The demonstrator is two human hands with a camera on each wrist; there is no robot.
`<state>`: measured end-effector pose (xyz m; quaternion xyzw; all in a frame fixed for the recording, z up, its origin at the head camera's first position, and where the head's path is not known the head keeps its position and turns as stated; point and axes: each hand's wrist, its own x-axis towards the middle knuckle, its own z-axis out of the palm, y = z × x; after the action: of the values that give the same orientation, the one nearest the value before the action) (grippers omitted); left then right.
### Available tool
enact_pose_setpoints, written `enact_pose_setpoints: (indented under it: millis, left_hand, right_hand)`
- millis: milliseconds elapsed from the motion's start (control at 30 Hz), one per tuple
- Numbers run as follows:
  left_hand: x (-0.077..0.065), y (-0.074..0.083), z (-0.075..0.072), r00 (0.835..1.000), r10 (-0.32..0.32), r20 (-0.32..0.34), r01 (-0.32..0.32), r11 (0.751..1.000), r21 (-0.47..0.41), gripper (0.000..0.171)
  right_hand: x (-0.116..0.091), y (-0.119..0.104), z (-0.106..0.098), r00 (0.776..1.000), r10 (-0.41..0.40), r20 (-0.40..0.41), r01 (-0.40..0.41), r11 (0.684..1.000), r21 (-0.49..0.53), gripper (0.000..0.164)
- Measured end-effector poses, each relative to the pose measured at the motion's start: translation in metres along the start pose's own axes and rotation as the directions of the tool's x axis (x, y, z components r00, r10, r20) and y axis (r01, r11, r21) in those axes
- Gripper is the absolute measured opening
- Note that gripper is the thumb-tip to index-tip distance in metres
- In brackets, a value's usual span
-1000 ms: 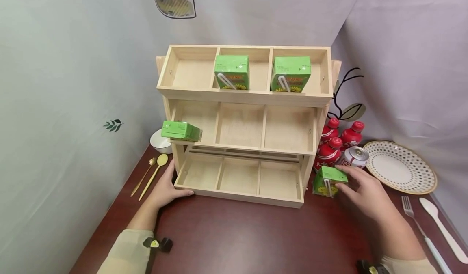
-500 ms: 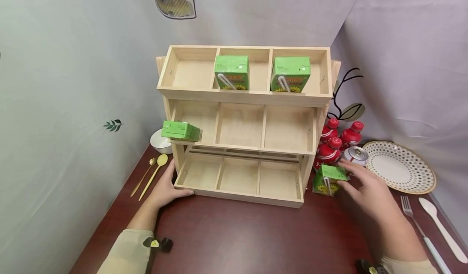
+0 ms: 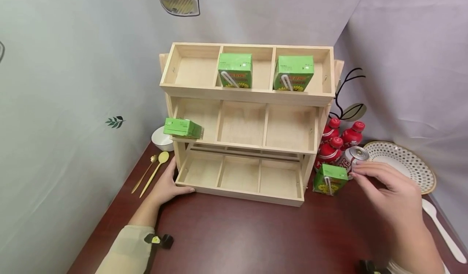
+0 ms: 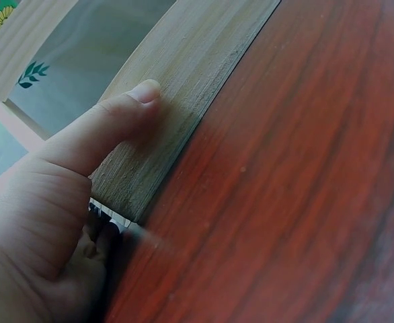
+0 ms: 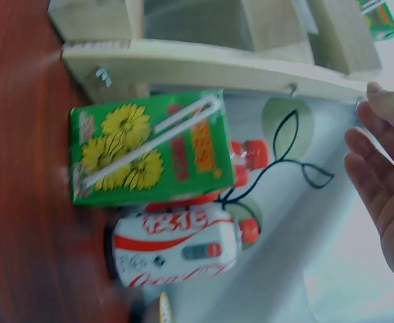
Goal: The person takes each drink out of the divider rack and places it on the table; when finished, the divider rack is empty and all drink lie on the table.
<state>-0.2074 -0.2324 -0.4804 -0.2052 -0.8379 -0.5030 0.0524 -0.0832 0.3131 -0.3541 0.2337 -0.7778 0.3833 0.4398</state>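
My left hand (image 3: 166, 188) holds the lower left corner of a three-tier wooden shelf (image 3: 241, 200). In the left wrist view the thumb (image 4: 126, 118) lies on the front board, and the other fingers reach around the side, mostly hidden. My right hand (image 3: 393, 195) hovers just right of a green drink carton (image 3: 330, 180) with a white straw, holding nothing. Its fingertips are apart from the carton and overlap the white Coca-Cola can (image 3: 352, 160) in the head view. The carton (image 5: 150, 151) stands upright on the table beside the shelf's right leg.
Two green cartons (image 3: 235, 71) stand in the top tier; another carton (image 3: 183, 128) is at the middle tier's left end. Red bottles (image 3: 330, 152) and a dotted plate (image 3: 420, 172) are at right. A bowl (image 3: 162, 139) and gold spoons (image 3: 155, 172) are at left. A white spoon (image 3: 444, 229) lies far right.
My right hand has let go of the green drink carton and drawn away to the right. The left hand keeps its place on the shelf. The head view has shifted slightly.
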Motion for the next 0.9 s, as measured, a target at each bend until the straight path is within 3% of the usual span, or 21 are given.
enact_pose_setpoints:
  millis: [133,500,700,900]
  left_hand:
    - [0.0,0.013,-0.001,1.0,0.007,0.005,-0.007,1.0,0.003,0.132]
    - [-0.003,0.011,-0.002,1.0,-0.017,0.016,0.017,1.0,0.02,0.132]
    - [-0.004,0.011,-0.002,1.0,-0.019,0.005,0.019,1.0,-0.002,0.133]
    - [-0.004,0.012,-0.005,1.0,0.001,0.012,-0.001,1.0,-0.011,0.131]
  right_hand:
    - [0.009,-0.016,0.006,0.999,-0.02,-0.032,0.023,0.995,0.093,0.014]
    - [0.015,-0.022,0.039,0.999,-0.044,0.021,0.042,0.997,0.057,0.013]
    - [0.029,-0.041,0.069,0.991,-0.129,0.027,0.125,0.985,0.116,0.013]
    - [0.041,-0.062,0.104,0.987,-0.159,0.022,0.154,0.977,0.151,0.02]
